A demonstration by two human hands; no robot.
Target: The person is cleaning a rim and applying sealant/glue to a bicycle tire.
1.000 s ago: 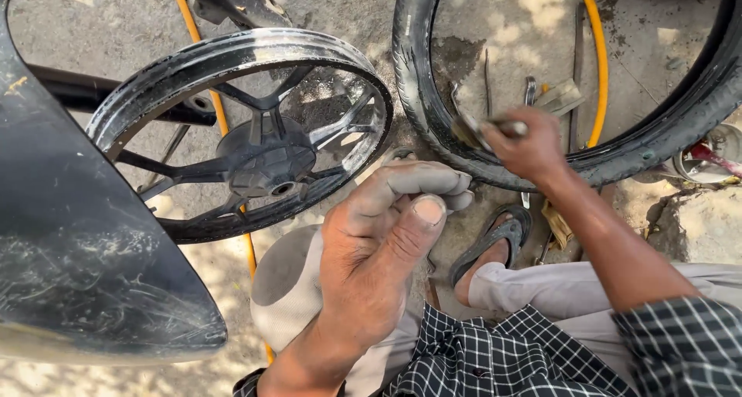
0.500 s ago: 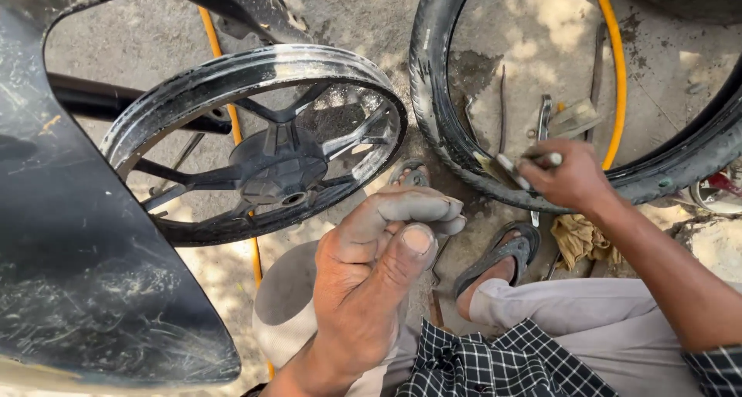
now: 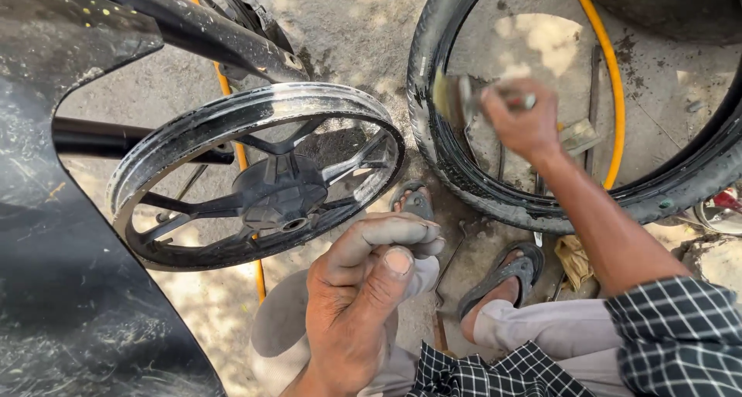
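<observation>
Black rubber fills the upper right of the view: a tyre [image 3: 464, 173] lies on the ground, and the right hand [image 3: 519, 119] is now raised over its near wall, fingers closed tight round the handle of a small brush [image 3: 456, 95] whose bristles sit just at the tyre's inner edge. A second ago that hand was lower, down by the tyre's bottom rim, with the tool pointing away; since then it has swung up and to the left along the curve, and the brush head is blurred, so I judge it is in mid-stroke, working round the inside of the tyre. The left hand [image 3: 363, 304] has hardly moved: it rests near the knee, fingers curled loosely inward with the thumb laid across them, and I cannot tell whether anything is held inside that curl. A bare wheel rim [image 3: 193, 134] with dark spokes stands just left of the tyre, apart from both hands and untouched. A yellow hose [image 3: 614, 95] runs under the tyre, a sandal [image 3: 502, 277] covers the foot below it, and a black mudguard [image 3: 54, 273] takes up the left edge.
</observation>
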